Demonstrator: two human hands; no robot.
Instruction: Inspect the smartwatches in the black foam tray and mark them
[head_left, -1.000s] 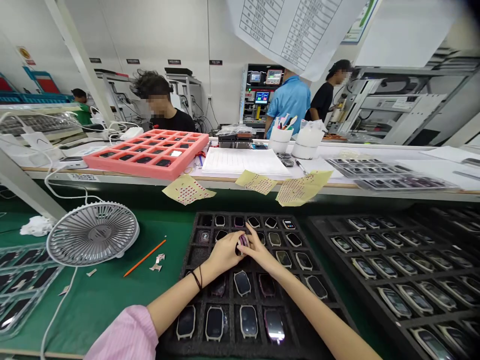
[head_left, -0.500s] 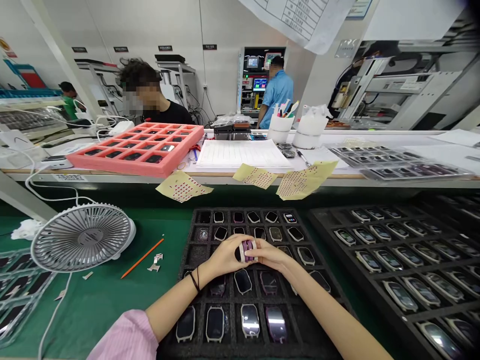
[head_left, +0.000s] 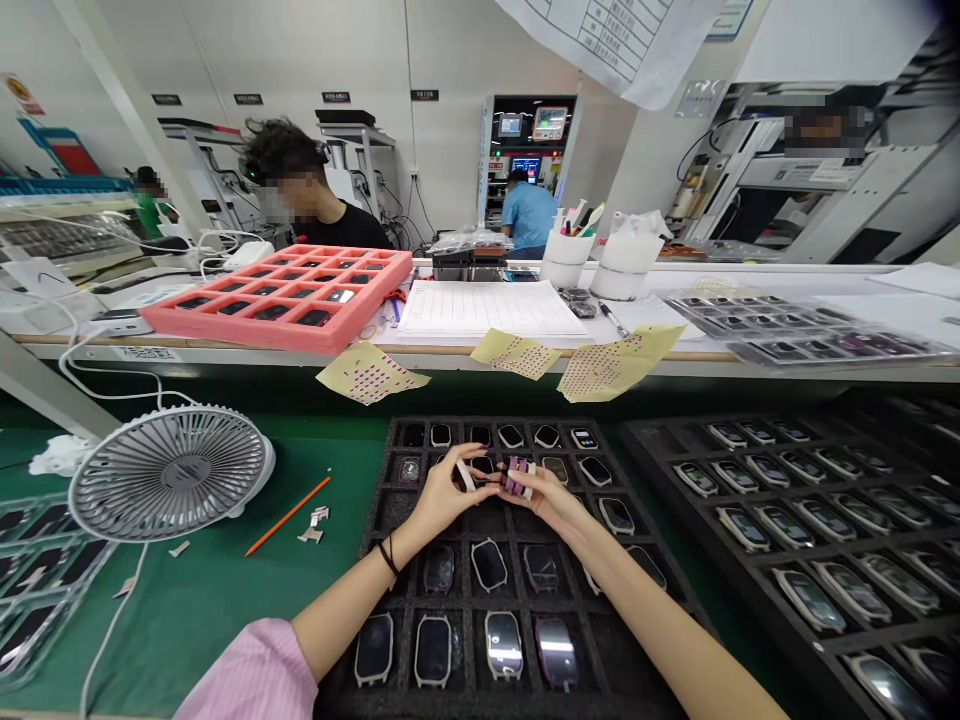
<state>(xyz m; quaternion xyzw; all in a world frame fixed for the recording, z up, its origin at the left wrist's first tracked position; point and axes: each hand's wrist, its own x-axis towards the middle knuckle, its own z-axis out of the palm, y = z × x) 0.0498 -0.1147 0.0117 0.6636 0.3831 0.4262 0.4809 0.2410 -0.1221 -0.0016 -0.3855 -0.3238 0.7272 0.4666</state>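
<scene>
Above the black foam tray (head_left: 469, 597), my left hand (head_left: 448, 493) pinches one pale-framed smartwatch case (head_left: 466, 476) by its edges. Close beside it, my right hand (head_left: 551, 503) grips a small stack of watch cases (head_left: 517, 477), purple and white, standing on edge. A narrow gap parts the left case from the stack. Under both hands the tray's compartments hold several watch cases, such as a silver one (head_left: 502, 645) and a purple one (head_left: 555, 650) near the front. My fingers cover some compartments in the middle.
A second black tray (head_left: 757, 560) of watch cases lies right. Left are a white fan (head_left: 176, 475), an orange stick (head_left: 287, 517) and clear trays (head_left: 45, 580). The shelf ahead bears a pink foam tray (head_left: 322, 335) and papers (head_left: 491, 308); yellow sticker sheets (head_left: 371, 375) hang from its edge.
The stack held between both hands has parted: one case has come left with my left hand, the others stay in my right. The person in blue at the back has bent lower.
</scene>
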